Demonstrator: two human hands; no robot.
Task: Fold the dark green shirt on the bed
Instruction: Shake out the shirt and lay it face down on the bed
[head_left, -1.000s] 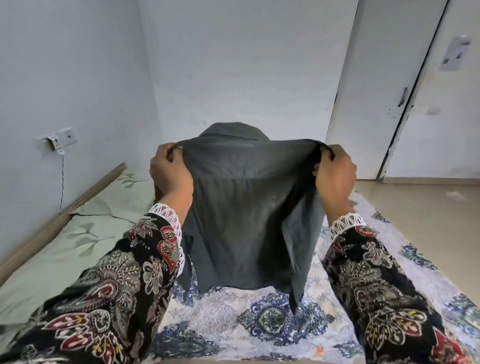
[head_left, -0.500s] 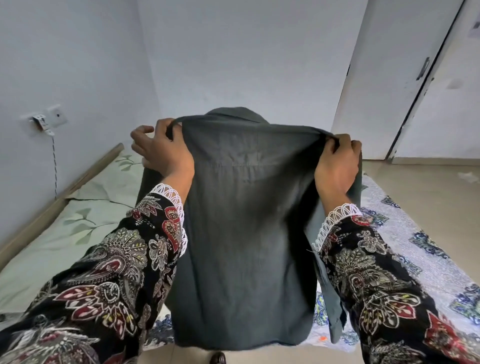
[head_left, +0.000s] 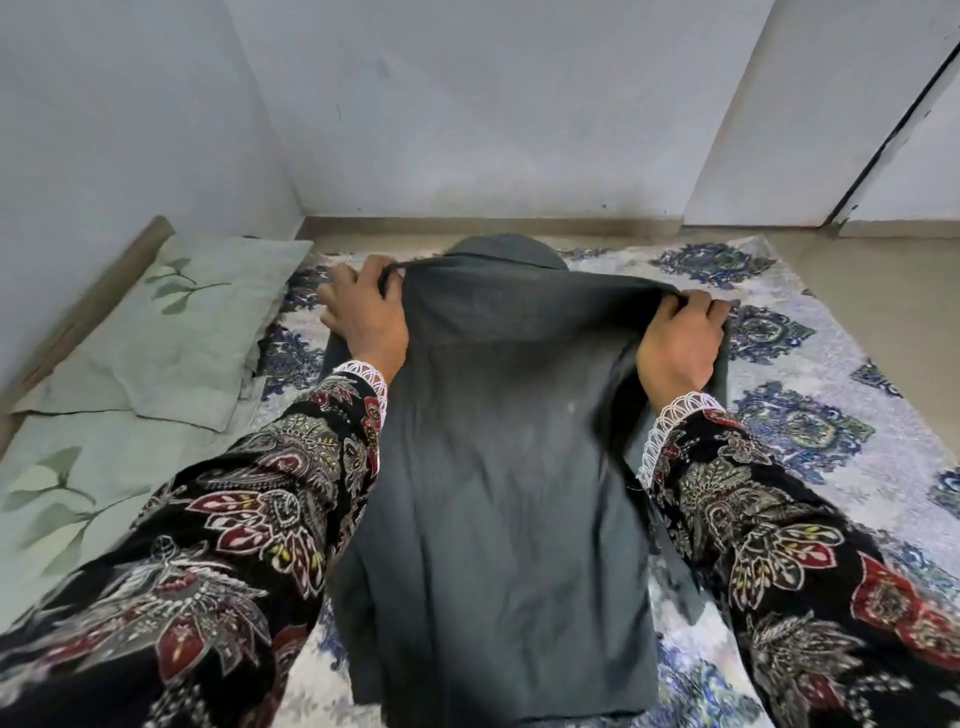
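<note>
The dark green shirt (head_left: 498, 493) lies lengthwise on the bed (head_left: 810, 364), collar at the far end, hem near me. My left hand (head_left: 363, 312) pinches its left shoulder, other fingers spread toward the sheet. My right hand (head_left: 680, 343) grips the right shoulder. The shoulder line is still slightly raised between my hands. Both side edges look tucked under, so the shirt forms a narrow panel. My patterned sleeves cover parts of its sides.
The bed has a white sheet with blue floral print. A pale green pillow (head_left: 171, 332) lies at the left by the wall. A wall and skirting (head_left: 467, 226) run behind the bed. Tan floor (head_left: 883, 291) and a door are at the right.
I have lowered the shirt from hanging in the air down onto the bed and away from me. Both hands kept hold of the shoulders. My view has tilted downward.
</note>
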